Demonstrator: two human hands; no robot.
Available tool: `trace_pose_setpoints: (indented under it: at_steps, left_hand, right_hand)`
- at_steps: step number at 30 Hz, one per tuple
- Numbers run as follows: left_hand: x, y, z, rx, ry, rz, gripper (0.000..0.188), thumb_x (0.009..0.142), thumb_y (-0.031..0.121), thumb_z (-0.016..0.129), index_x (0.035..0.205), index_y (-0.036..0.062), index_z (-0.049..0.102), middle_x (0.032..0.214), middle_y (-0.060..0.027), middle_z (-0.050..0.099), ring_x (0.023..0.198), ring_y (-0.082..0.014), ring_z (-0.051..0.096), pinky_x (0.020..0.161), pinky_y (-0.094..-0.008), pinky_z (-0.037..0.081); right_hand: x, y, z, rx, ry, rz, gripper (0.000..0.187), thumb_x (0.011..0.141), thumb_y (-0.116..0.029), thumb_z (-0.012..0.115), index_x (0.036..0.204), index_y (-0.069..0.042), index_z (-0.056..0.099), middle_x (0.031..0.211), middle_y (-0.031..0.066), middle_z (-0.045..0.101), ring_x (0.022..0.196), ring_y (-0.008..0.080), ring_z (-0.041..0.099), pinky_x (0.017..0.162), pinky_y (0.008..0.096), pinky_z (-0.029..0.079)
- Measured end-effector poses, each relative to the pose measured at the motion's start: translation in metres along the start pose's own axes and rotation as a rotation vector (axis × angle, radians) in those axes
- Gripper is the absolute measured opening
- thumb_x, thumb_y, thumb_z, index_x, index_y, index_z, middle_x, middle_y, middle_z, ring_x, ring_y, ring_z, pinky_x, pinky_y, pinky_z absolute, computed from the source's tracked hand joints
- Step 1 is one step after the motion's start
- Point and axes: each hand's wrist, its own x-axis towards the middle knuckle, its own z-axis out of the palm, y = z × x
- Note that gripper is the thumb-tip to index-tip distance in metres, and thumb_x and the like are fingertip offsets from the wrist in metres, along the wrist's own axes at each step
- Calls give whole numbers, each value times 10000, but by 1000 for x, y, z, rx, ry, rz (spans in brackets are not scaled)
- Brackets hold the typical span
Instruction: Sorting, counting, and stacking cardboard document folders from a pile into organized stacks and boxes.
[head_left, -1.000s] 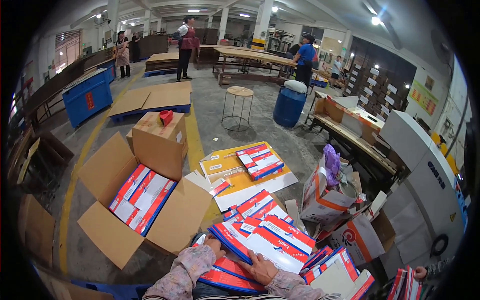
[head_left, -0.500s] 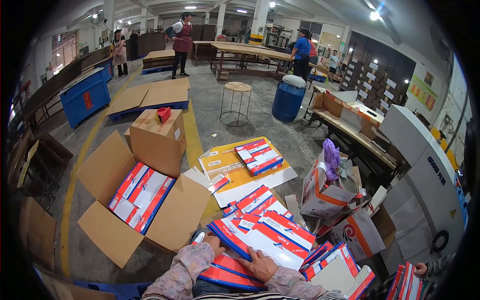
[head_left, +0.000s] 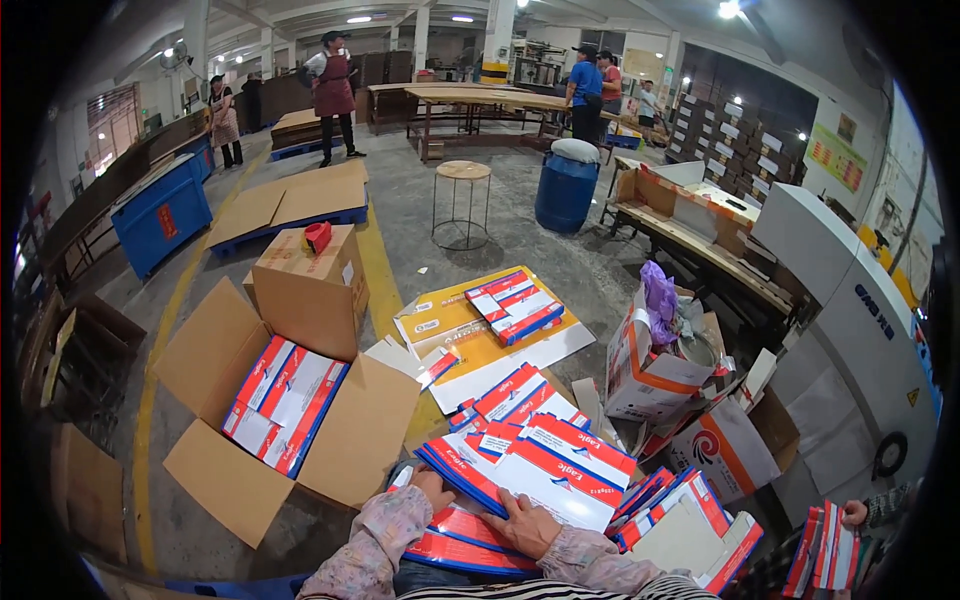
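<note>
worn on the person's head as the left of a pair, the wide fisheye camera looks down and forward, the left hand (head_left: 433,491) and right hand (head_left: 526,526) close and low in view, the long wooden table (head_left: 482,97) far off.

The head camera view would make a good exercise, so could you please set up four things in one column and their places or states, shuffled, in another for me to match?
Things:
1. right hand
2. small red object
3. purple bag
4. blue barrel

Places or states:
A. sticking up from an open white-and-orange carton
B. upright, topped by a pale bundle
C. resting on printed packaging
D. on top of a closed brown carton

Right pairs: 1-C, 2-D, 3-A, 4-B.
</note>
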Motion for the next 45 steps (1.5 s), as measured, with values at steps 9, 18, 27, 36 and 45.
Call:
trace_pose_setpoints:
  at_steps: [9,18,27,36,45]
  left_hand:
    - [-3,7,-8,54,15,-3,433,695,272,612,1089,92,625,1084,-204,619,1098,-330,529,1064,-442,263]
    - [1,2,-1,4,6,15,453,757,289,609,1164,93,579,1219,-186,550,1181,-316,471,1074,-413,273]
    - [3,5,-4,-14,-3,31,465,786,305,603,1195,87,552,1261,-177,516,1219,-320,433,1077,-399,280]
    - [5,4,-10,3,15,59,496,866,336,545,1287,86,463,1348,-158,438,1259,-304,400,1082,-378,281]
    - [2,62,-69,364,-114,83,498,899,416,454,1306,128,467,1364,-127,437,1268,-303,394,1075,-401,283]
  right_hand:
    - [-2,10,0,-12,73,-35,439,877,-180,460,1305,-272,483,1271,233,399,915,393,573,601,423,561]
    - [-13,6,-9,-31,66,-181,466,868,-142,456,1330,-202,452,1323,282,361,951,399,568,657,419,560]
    - [-14,7,-6,-8,56,-180,497,865,-140,446,1358,-196,415,1329,295,346,957,410,544,658,436,556]
    - [-16,1,-9,-35,8,-173,495,908,-199,412,1396,-170,338,1338,303,332,1008,413,531,683,453,550]
    - [-22,-5,-13,11,116,-183,792,757,-596,575,1378,-149,371,1324,322,329,1030,460,491,707,490,534]
